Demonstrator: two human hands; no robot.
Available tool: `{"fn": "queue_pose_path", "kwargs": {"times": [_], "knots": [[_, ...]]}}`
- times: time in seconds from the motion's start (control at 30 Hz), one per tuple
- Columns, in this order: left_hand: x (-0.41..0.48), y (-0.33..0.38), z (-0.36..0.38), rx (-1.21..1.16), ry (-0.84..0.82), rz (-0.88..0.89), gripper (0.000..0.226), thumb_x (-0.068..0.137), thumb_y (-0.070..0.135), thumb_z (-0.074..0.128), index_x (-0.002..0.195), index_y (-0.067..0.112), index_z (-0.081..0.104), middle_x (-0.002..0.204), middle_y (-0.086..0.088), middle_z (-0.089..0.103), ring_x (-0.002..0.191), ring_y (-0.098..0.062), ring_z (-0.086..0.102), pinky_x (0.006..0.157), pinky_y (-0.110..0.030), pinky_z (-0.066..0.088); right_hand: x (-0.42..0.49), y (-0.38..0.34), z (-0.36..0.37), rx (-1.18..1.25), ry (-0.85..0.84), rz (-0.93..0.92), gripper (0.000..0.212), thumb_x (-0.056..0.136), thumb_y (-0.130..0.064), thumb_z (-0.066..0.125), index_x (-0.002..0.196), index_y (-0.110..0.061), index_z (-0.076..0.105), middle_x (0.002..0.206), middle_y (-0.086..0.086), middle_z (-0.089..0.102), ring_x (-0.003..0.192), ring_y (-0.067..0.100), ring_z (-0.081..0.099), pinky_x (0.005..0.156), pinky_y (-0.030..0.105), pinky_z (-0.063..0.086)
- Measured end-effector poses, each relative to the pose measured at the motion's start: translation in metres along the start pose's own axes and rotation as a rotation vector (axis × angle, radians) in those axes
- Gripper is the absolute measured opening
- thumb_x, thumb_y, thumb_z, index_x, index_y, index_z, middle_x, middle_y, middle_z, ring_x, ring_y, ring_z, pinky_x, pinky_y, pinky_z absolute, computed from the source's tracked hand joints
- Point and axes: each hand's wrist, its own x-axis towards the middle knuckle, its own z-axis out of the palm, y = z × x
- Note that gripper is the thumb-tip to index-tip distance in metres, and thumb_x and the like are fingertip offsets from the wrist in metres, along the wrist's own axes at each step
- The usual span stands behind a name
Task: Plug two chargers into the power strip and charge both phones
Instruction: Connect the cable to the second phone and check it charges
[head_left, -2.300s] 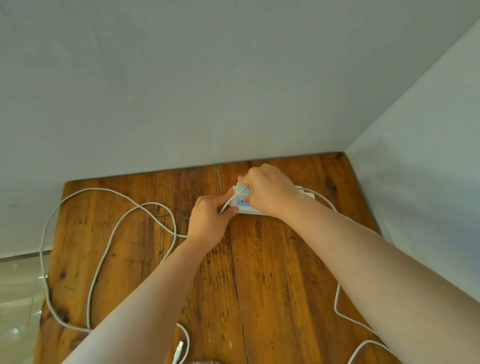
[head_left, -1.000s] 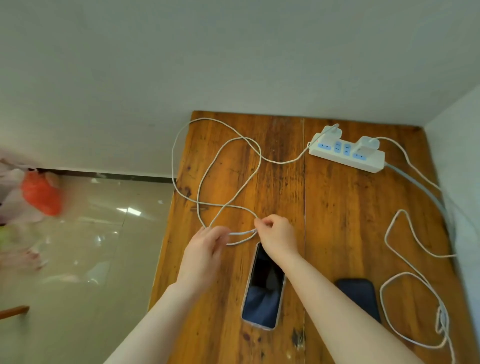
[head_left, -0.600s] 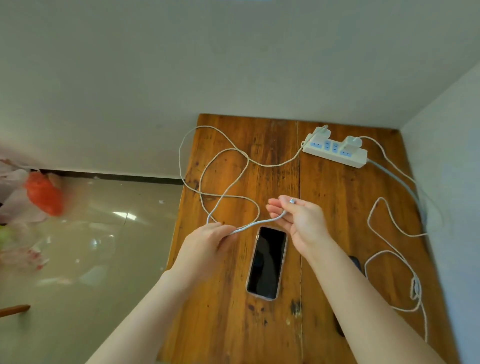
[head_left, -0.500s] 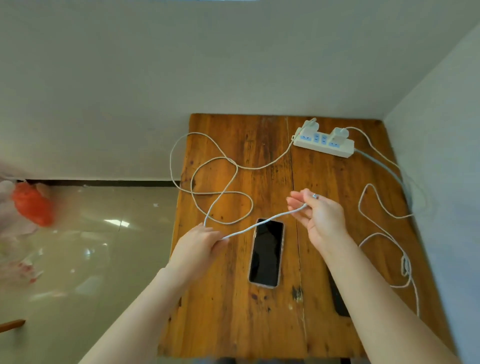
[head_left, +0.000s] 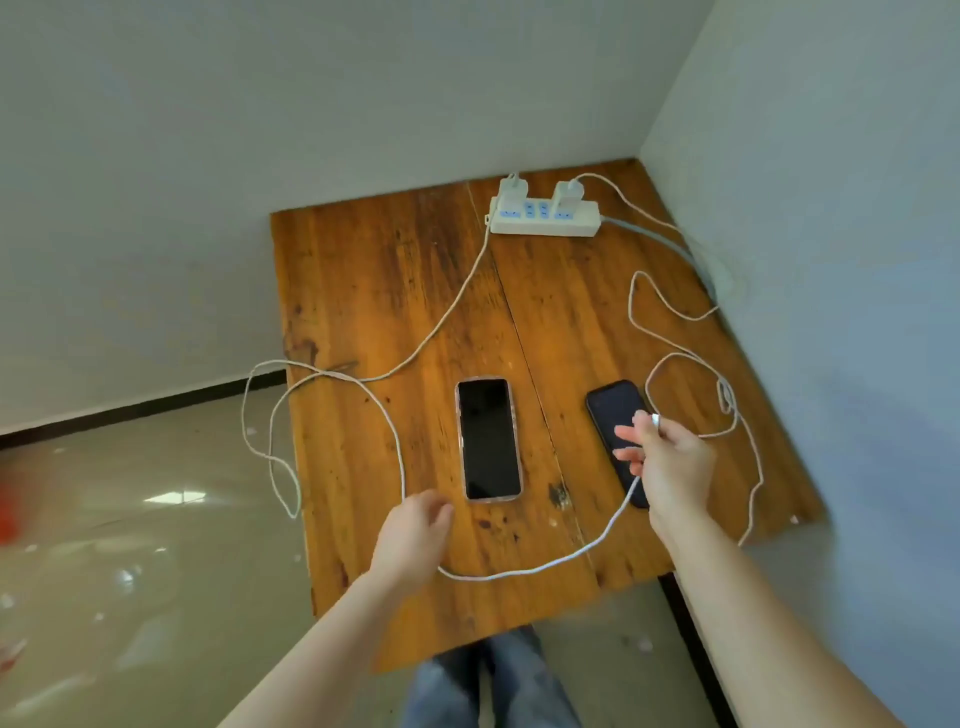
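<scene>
A white power strip (head_left: 545, 217) lies at the table's far edge with two white chargers (head_left: 567, 193) plugged in. The left charger's cable (head_left: 395, 441) loops over the table's left edge, round the front, and up into my right hand (head_left: 670, 465), which pinches the plug end above the dark phone (head_left: 613, 415). The other cable (head_left: 675, 358) lies coiled at the right. A phone in a pale case (head_left: 488, 439) rests face up mid-table. My left hand (head_left: 413, 535) hovers over the cable near its lower left corner, fingers loosely curled, holding nothing.
The wooden table (head_left: 374, 291) stands in a corner, with walls behind and to the right. Shiny tiled floor (head_left: 130, 519) spreads to the left. My jeans-clad legs (head_left: 493, 686) show below the table's front edge.
My view has pulled back. My right hand carried the cable's plug end rightward from above the cased phone to over the dark phone. My left hand let go of the cable.
</scene>
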Motion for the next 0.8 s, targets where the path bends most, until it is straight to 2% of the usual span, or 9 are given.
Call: {"fn": "queue_pose_path", "kwargs": {"times": [0.1,0.2,0.23,0.3,0.43,0.5,0.6,0.7,0.8], "knots": [[0.022,0.022,0.015,-0.039,0.110,-0.041,0.042,0.095,0.029,0.051,0.133,0.011,0.050,0.131,-0.008,0.056,0.111,-0.021,0.059,0.086,-0.027,0.048,0.014,0.006,-0.011,-0.122,0.069,-0.144,0.025,0.094,-0.028,0.055,0.106,-0.013,0.070,0.079,0.006,0.072,0.060,0.017,0.063,0.062,0.032,0.054],[0.039,0.042,0.028,-0.073,0.134,-0.124,0.053,0.091,0.033,0.059,0.135,0.009,0.043,0.136,-0.013,0.047,0.114,-0.027,0.055,0.086,-0.030,0.049,0.033,0.008,-0.024,-0.326,0.091,-0.394,0.028,0.095,-0.024,0.054,0.114,-0.010,0.069,0.098,0.006,0.073,0.084,0.017,0.063,0.078,0.029,0.050],[0.044,0.047,0.032,-0.063,0.145,-0.154,0.057,0.088,0.035,0.063,0.134,0.008,0.042,0.135,-0.014,0.046,0.116,-0.029,0.053,0.088,-0.032,0.049,0.041,0.009,-0.029,-0.437,0.065,-0.497,0.028,0.096,-0.022,0.053,0.116,-0.009,0.068,0.099,0.006,0.072,0.089,0.018,0.063,0.077,0.028,0.048],[0.052,0.056,0.041,-0.015,0.174,-0.211,0.069,0.082,0.040,0.069,0.134,0.006,0.038,0.133,-0.017,0.044,0.120,-0.033,0.048,0.092,-0.039,0.049,0.057,0.016,-0.038,-0.758,-0.030,-0.730,0.026,0.093,-0.014,0.058,0.116,-0.007,0.067,0.084,0.009,0.069,0.081,0.025,0.060,0.065,0.031,0.046],[0.063,0.071,0.052,0.021,0.215,-0.320,0.078,0.074,0.037,0.078,0.130,0.006,0.033,0.132,-0.021,0.041,0.122,-0.036,0.041,0.093,-0.044,0.046,0.081,0.035,-0.047,-1.350,-0.226,-1.052,0.036,0.063,-0.001,0.085,0.097,-0.006,0.075,0.063,0.007,0.064,0.063,0.026,0.057,0.051,0.036,0.044],[0.067,0.074,0.054,-0.004,0.217,-0.361,0.078,0.071,0.035,0.081,0.126,0.006,0.035,0.129,-0.021,0.044,0.118,-0.037,0.046,0.090,-0.045,0.049,0.085,0.037,-0.048,-1.532,-0.301,-1.077,0.034,0.071,-0.001,0.077,0.104,-0.006,0.071,0.075,0.007,0.066,0.075,0.025,0.059,0.062,0.036,0.046],[0.070,0.077,0.054,-0.020,0.193,-0.408,0.077,0.071,0.036,0.080,0.127,0.006,0.038,0.128,-0.018,0.047,0.108,-0.035,0.056,0.078,-0.038,0.055,0.094,0.034,-0.054,-1.659,-0.381,-1.004,0.034,0.091,0.001,0.043,0.123,-0.004,0.055,0.109,0.011,0.061,0.102,0.026,0.052,0.085,0.035,0.041],[0.069,0.078,0.056,-0.114,0.176,-0.399,0.060,0.078,0.033,0.075,0.124,0.008,0.047,0.125,-0.015,0.055,0.104,-0.032,0.061,0.077,-0.036,0.056,0.102,0.025,-0.059,-1.710,-0.301,-0.847,0.036,0.093,-0.005,0.044,0.128,-0.005,0.051,0.118,0.011,0.059,0.107,0.025,0.050,0.090,0.034,0.041],[0.063,0.082,0.056,-0.300,0.167,-0.348,0.046,0.085,0.025,0.069,0.124,0.011,0.051,0.123,-0.012,0.061,0.110,-0.032,0.061,0.086,-0.043,0.056,0.098,0.014,-0.051,-1.542,-0.371,-0.700,0.037,0.092,-0.010,0.051,0.129,-0.009,0.050,0.122,0.008,0.060,0.113,0.025,0.049,0.095,0.035,0.040]]}}
